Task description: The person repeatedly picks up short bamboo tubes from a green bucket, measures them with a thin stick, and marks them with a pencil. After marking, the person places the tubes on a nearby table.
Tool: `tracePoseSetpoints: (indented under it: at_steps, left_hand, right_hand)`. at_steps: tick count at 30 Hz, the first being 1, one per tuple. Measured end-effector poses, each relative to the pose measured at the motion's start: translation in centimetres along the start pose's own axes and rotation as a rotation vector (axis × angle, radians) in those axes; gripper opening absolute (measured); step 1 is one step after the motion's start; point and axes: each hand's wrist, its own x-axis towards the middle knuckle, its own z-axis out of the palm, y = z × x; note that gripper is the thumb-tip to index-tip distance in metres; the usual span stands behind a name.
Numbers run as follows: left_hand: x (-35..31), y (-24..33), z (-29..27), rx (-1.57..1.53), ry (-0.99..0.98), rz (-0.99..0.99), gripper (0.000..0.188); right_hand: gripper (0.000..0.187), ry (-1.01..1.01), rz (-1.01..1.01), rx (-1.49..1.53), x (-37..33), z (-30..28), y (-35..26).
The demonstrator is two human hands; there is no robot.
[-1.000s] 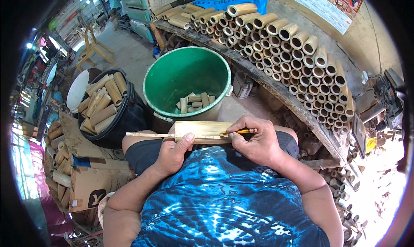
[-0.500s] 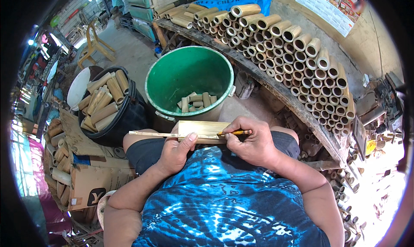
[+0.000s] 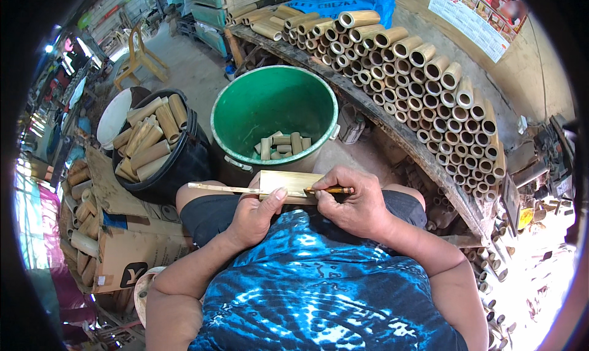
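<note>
A pale length of bamboo (image 3: 287, 179) lies crosswise over my lap. My left hand (image 3: 253, 216) grips its left part, the thumb pressing a thin flat strip (image 3: 216, 187) along the bamboo's near side; the strip's end sticks out to the left. My right hand (image 3: 356, 205) pinches a short yellow-and-dark pencil (image 3: 334, 190), held nearly flat. The pencil's tip meets the bamboo beside the strip's edge. My right fingers also rest at the bamboo's right end, which they partly hide.
Ahead stands a green tub (image 3: 273, 106) with several short bamboo pieces inside. A black bucket (image 3: 196, 148) full of bamboo lengths is at the left, near a cardboard box (image 3: 144, 256). On the right, a wooden bench (image 3: 368, 106) bears stacked bamboo tubes (image 3: 423, 75).
The pencil tip has slid left along the strip's edge, my right hand moving with it. My left hand keeps its hold. The whole view has shifted slightly.
</note>
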Motion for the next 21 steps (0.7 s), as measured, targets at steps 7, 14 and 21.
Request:
tracePoseSetpoints:
  at_steps: [7,14,21]
  left_hand:
    - [0.1,0.2,0.3,-0.015,-0.010,0.024,0.025]
    - [0.2,0.1,0.2,-0.014,-0.020,0.046,0.026]
    - [0.0,0.2,0.2,-0.035,-0.018,0.004,0.025]
  right_hand:
    - [0.010,0.001,0.040,0.071,0.5,0.1,-0.5]
    - [0.007,0.003,0.010,0.061,1.1,1.0,-0.5]
    - [0.007,-0.060,-0.024,0.002,1.0,0.7,-0.5]
